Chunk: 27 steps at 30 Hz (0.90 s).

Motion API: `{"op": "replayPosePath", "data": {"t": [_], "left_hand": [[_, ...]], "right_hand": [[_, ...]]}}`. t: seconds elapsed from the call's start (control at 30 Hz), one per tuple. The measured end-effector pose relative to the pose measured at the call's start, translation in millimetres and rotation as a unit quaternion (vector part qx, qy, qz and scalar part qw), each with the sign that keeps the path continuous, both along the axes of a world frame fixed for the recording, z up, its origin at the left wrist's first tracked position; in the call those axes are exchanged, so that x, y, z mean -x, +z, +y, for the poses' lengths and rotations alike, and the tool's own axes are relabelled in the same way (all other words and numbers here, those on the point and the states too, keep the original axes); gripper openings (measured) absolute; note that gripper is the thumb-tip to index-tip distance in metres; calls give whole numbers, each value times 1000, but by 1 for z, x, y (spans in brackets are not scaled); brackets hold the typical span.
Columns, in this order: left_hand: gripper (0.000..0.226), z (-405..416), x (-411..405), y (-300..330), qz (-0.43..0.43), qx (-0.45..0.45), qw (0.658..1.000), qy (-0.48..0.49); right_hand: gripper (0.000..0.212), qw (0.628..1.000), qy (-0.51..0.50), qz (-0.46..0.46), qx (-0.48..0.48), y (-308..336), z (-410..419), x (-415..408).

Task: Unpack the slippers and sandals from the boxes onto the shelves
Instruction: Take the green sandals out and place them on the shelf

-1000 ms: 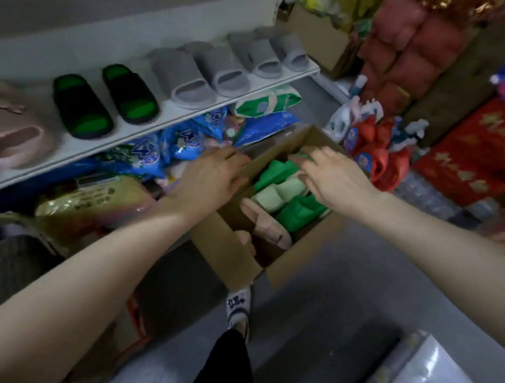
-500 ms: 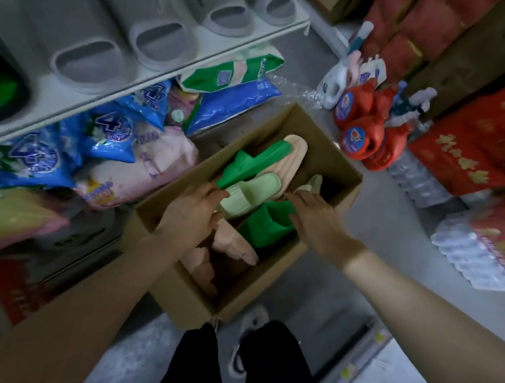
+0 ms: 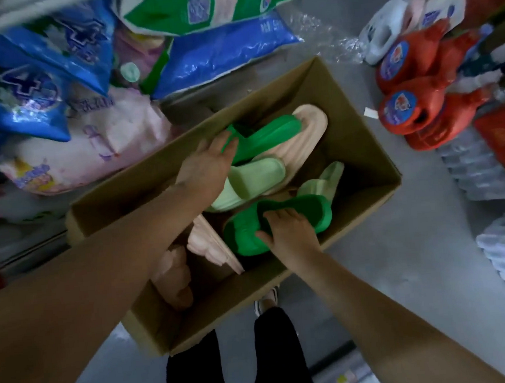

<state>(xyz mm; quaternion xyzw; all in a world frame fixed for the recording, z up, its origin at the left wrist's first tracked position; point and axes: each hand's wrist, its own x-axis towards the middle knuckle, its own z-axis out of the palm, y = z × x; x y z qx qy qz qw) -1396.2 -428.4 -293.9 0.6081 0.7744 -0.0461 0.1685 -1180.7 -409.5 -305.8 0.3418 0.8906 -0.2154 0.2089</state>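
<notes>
Right hand (image 3: 291,233) clamps the near green slipper (image 3: 278,224), left hand (image 3: 208,164) lies loose on the far one (image 3: 259,136); close left before lifting both clear of the box (image 3: 357,116).

Grey concrete floor (image 3: 430,237) underfoot, dimly lit. Blue and pink bagged goods (image 3: 41,96) crowd the far left; red detergent bottles (image 3: 414,109) stand far right.
</notes>
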Motion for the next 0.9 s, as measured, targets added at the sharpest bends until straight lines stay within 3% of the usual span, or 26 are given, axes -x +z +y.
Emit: {"op": "replayPosePath", "data": {"t": [0.17, 0.37, 0.53, 0.6, 0.67, 0.77, 0.9], "left_hand": [[61, 38, -5, -23, 19, 57, 998, -16], [37, 51, 0, -19, 41, 68, 995, -56], [25, 42, 5, 17, 0, -110, 991, -76], [16, 32, 6, 44, 13, -179, 981, -75], [22, 14, 0, 70, 2, -203, 979, -32], [33, -27, -17, 92, -74, -137, 982, 104], [30, -75, -52, 68, -95, 13, 971, 218]], "right_hand": [[26, 997, 49, 45, 40, -3, 5, 1], [32, 992, 59, 102, 48, 20, 35, -10], [26, 978, 18, 205, 15, 51, 73, -19], [27, 979, -17, 203, 32, 64, 84, -20], [28, 975, -46, 208, 69, 79, 92, -15], [23, 965, -43, 204, 157, 97, 98, -4], [17, 965, 24, 119, 231, 92, 91, 12]]}}
